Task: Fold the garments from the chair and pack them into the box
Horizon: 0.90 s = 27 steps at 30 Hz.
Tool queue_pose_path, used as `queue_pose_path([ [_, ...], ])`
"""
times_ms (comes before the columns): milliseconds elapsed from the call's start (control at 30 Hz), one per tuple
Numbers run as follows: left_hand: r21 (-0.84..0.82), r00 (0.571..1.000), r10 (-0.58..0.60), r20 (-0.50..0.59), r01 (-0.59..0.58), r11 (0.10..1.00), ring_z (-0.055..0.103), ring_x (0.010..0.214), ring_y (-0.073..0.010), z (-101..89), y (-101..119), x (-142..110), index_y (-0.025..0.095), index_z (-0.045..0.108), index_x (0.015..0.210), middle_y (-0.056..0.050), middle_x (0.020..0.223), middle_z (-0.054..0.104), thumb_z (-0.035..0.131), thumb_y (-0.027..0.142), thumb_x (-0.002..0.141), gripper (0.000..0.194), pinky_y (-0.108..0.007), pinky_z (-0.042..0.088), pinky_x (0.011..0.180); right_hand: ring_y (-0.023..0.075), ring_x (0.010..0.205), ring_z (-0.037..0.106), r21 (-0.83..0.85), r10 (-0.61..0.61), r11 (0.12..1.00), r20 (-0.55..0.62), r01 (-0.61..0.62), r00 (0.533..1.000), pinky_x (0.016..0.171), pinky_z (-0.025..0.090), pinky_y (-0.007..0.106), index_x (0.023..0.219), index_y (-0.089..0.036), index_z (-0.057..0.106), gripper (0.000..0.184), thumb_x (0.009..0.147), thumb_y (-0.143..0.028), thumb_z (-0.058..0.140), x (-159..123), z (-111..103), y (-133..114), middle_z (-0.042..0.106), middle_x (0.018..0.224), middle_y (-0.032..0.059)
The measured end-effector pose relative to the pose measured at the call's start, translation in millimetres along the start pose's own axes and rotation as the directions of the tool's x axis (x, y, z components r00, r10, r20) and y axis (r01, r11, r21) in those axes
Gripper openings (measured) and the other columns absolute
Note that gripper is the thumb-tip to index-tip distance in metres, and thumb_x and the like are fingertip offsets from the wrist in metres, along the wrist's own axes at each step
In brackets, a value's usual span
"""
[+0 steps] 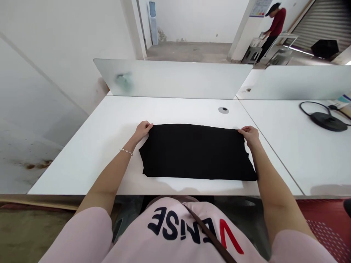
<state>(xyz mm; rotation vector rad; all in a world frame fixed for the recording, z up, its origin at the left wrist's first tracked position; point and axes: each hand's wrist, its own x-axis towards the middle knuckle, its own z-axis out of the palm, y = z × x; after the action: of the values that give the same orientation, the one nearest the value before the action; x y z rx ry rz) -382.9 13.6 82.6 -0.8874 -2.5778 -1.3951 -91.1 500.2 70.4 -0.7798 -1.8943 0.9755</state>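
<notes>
Black cloth (196, 151) — between both hands (143, 131) (249, 135)

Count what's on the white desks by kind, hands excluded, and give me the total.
Folded black garment: 1
Cable grommet: 1
Black round stand with cord: 1
Frosted divider panels: 2
Total: 5
Not counted: the cut-off items at the far right edge, too partial to tell.

White walls (197, 22) and a roller shutter (323, 22) rise beyond frosted desk dividers (170, 78).
</notes>
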Motion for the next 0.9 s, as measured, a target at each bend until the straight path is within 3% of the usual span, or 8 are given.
queue_pose_path([
  [133, -0.096, 0.996, -0.023, -0.086, 0.015, 0.995, 0.06, 0.085, -0.0191, -10.3, 6.9, -20.5, 0.019, 0.051, 0.093, -0.007, 0.101, 0.059, 0.052, 0.045, 0.092, 0.026, -0.033, 0.047, 0.075, 0.0133, 0.064, 0.064, 0.025, 0.091, 0.996, 0.022, -0.091, 0.996, 0.06, 0.053, 0.025, 0.089, -0.017, 0.057, 0.035, 0.076, -0.043, 0.077, -14.1, -26.2, 1.4, 0.064, 0.076, 0.0031],
  [267, -0.327, 0.988, -0.139, 0.07, 0.155, 0.932, 0.063, 0.1, -0.0214, -21.3, -2.0, -76.2, 0.02, 0.052, 0.108, -0.009, 0.116, 0.061, 0.059, 0.062, 0.086, 0.047, -0.035, 0.05, 0.083, 0.0162, 0.068, 0.068, 0.026, 0.154, 0.987, 0.115, -0.158, 0.981, 0.063, 0.057, 0.027, 0.095, -0.016, 0.06, 0.049, 0.076, -0.058, 0.076, -67.7, -62.1, 11.0, 0.068, 0.08, 0.007],
  [400, -0.515, 0.955, -0.26, 0.146, 0.298, 0.804, 0.063, 0.098, -0.0185, -22.1, -10.8, -123.4, 0.023, 0.059, 0.115, -0.005, 0.11, 0.066, 0.074, 0.061, 0.077, 0.056, -0.029, 0.049, 0.081, 0.0173, 0.076, 0.068, 0.11, 0.225, 0.959, 0.255, -0.26, 0.94, 0.066, 0.059, 0.026, 0.101, -0.016, 0.065, 0.061, 0.075, -0.07, 0.072, -128.0, -73.3, 9.4, 0.07, 0.086, 0.009],
  [567, -0.677, 0.903, -0.268, 0.335, 0.429, 0.598, 0.06, 0.07, -0.0135, -18.8, 0.6, -136.2, 0.019, 0.07, 0.096, -0.002, 0.085, 0.067, 0.082, 0.054, 0.072, 0.044, -0.024, 0.046, 0.06, 0.019, 0.073, 0.07, 0.235, 0.358, 0.847, 0.412, -0.477, 0.838, 0.053, 0.055, 0.024, 0.113, -0.018, 0.064, 0.063, 0.085, -0.074, 0.057, -153.5, -71.5, -7.4, 0.073, 0.095, 0.0106],
  [633, -0.66, 0.898, -0.262, 0.354, 0.438, 0.611, 0.064, 0.076, -0.0168, -16.9, 8.1, -136.2, 0.017, 0.071, 0.091, -0.005, 0.088, 0.069, 0.079, 0.057, 0.073, 0.044, -0.025, 0.047, 0.06, 0.0205, 0.071, 0.07, 0.253, 0.403, 0.804, 0.433, -0.538, 0.806, 0.052, 0.055, 0.026, 0.106, -0.019, 0.065, 0.062, 0.084, -0.076, 0.055, -154.6, -71.3, -13.4, 0.074, 0.093, 0.0106],
  [733, -0.574, 0.902, -0.218, 0.372, 0.408, 0.709, 0.066, 0.102, -0.0264, -11.5, 18.6, -137.7, 0.019, 0.069, 0.106, -0.011, 0.114, 0.069, 0.079, 0.057, 0.073, 0.051, -0.031, 0.053, 0.076, 0.0239, 0.076, 0.071, 0.236, 0.413, 0.789, 0.479, -0.567, 0.774, 0.059, 0.058, 0.03, 0.097, -0.019, 0.067, 0.056, 0.078, -0.072, 0.066, -158.3, -69.5, -24.3, 0.074, 0.09, 0.0105],
  [800, -0.49, 0.923, -0.214, 0.321, 0.355, 0.796, 0.061, 0.115, -0.0308, -6.2, 24.1, -139.3, 0.021, 0.062, 0.117, -0.012, 0.129, 0.063, 0.085, 0.052, 0.068, 0.063, -0.035, 0.054, 0.085, 0.0245, 0.078, 0.071, 0.2, 0.425, 0.809, 0.451, -0.553, 0.785, 0.063, 0.058, 0.03, 0.097, -0.019, 0.068, 0.047, 0.069, -0.054, 0.081, -162.3, -66.5, -34.1, 0.074, 0.087, 0.0091],
  [900, -0.426, 0.95, -0.214, 0.229, 0.296, 0.855, 0.059, 0.117, -0.0327, 3.1, 30.6, -143.4, 0.022, 0.053, 0.118, -0.012, 0.129, 0.06, 0.088, 0.045, 0.063, 0.068, -0.041, 0.054, 0.09, 0.022, 0.067, 0.068, 0.172, 0.436, 0.838, 0.36, -0.518, 0.825, 0.056, 0.055, 0.028, 0.089, -0.017, 0.067, 0.037, 0.059, -0.033, 0.084, -164.2, -62.5, -52.8, 0.071, 0.076, 0.0059],
])
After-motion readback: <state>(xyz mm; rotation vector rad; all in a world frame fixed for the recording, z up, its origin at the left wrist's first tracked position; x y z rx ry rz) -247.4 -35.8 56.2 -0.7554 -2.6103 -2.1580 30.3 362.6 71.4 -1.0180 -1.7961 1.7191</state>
